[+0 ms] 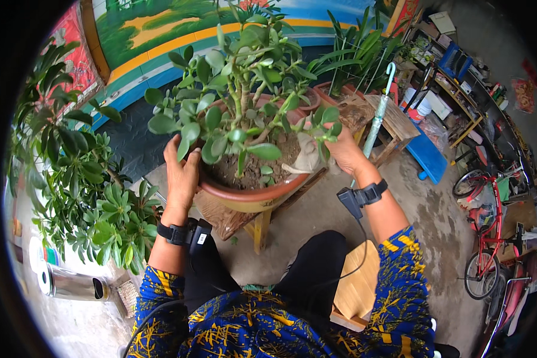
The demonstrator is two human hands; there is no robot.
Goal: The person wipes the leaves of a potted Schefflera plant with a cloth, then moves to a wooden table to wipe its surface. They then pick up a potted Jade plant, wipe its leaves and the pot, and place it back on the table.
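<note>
A jade plant (246, 96) with thick green leaves grows in a wide terracotta-coloured pot (259, 196) before me. The pot sits on a wooden bench (226, 219). My left hand (181, 172) grips the pot's left side, thumb near the rim. At the right side of the pot is my right hand (347, 150); leaves cover its fingertips, so its hold is unclear. Beside it, a pale grey-white piece (307, 154), perhaps cloth, lies against the soil at the inner rim. A few loose leaves rest on the soil (232, 172).
A leafy shrub (112, 215) crowds the left side, above a metal bin (67, 281). An umbrella (378, 116) leans by a wooden stool (396, 118) at right. Beyond are a blue plastic stool (427, 152) and a red bicycle (492, 223). A wooden seat (358, 282) stands beside my legs.
</note>
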